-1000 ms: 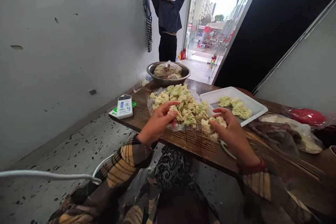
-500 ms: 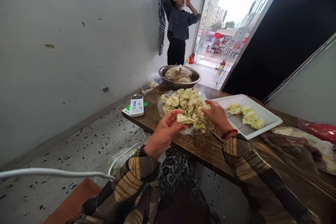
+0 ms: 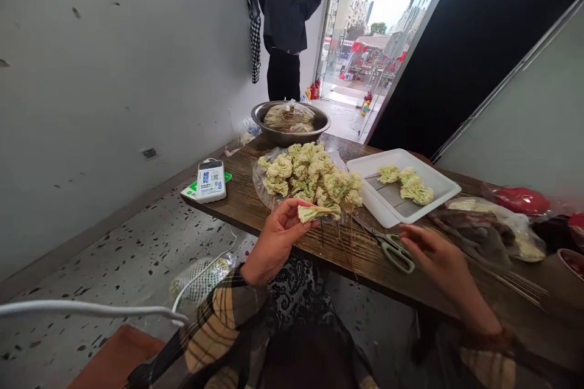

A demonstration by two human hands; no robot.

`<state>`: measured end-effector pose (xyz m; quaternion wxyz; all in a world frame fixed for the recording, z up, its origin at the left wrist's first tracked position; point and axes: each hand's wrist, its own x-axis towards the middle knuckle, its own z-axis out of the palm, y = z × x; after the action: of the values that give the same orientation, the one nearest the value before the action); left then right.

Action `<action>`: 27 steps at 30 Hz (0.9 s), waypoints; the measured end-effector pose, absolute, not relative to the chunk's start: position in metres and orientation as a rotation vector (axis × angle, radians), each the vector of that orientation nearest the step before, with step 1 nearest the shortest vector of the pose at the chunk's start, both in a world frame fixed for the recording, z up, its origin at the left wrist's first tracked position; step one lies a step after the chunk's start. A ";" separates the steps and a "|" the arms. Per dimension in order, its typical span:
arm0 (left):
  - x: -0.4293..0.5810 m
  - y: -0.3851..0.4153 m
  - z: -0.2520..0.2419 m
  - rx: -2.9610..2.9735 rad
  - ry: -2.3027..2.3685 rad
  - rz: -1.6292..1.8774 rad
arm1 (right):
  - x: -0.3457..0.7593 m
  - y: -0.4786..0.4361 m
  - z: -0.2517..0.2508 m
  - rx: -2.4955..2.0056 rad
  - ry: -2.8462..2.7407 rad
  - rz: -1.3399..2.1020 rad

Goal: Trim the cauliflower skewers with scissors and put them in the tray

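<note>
My left hand (image 3: 279, 236) is closed on a cauliflower floret (image 3: 314, 213), its pale stem toward the fingertips, in front of the pile. Beyond it a heap of cauliflower florets (image 3: 312, 173) lies on a clear plastic bag at the table's near side. My right hand (image 3: 435, 261), slightly blurred, hovers over the table with loosely bent fingers and nothing visible in them. Just left of it is a pair of scissors (image 3: 396, 253) with green-grey handles. A white tray (image 3: 381, 203) holding several florets (image 3: 408, 185) stands behind the scissors.
A steel basin (image 3: 258, 118) with bagged food stands at the table's far end. At the left corner lies a white power bank (image 3: 211, 182). Thin sticks (image 3: 524, 289) and a brown cloth (image 3: 477, 237) are on the right. A person (image 3: 285, 30) stands near the glass door.
My right hand has left the floret pile and moved right, past the scissors, which are now uncovered. My left hand still holds its floret. The view has shifted right.
</note>
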<state>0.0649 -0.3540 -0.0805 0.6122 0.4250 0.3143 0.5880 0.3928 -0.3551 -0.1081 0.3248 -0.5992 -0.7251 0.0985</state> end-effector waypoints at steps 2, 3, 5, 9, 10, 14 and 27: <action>0.071 -0.353 -0.080 0.902 0.715 1.322 | 0.412 -0.371 -0.129 -1.634 -1.970 0.201; 0.074 -0.352 -0.080 0.858 0.710 1.303 | 0.419 -0.376 -0.139 -1.654 -2.007 0.157; 0.079 -0.350 -0.080 0.790 0.709 1.275 | 0.428 -0.381 -0.154 -1.680 -2.079 0.071; 0.085 -0.349 -0.078 0.753 0.743 1.246 | 0.427 -0.377 -0.165 -1.688 -2.204 -0.077; 0.086 -0.350 -0.078 0.754 0.746 1.245 | 0.424 -0.374 -0.164 -1.683 -2.222 -0.114; 0.086 -0.352 -0.077 0.765 0.771 1.247 | 0.411 -0.362 -0.155 -1.654 -2.276 -0.139; 0.075 -0.354 -0.083 0.766 0.857 1.274 | 0.421 -0.368 -0.152 -1.884 -2.365 -0.174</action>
<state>0.0750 -0.3536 -0.0829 0.6539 0.3379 0.3779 0.5616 0.4205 -0.3679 -0.1517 0.0566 -0.6210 -0.7796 -0.0574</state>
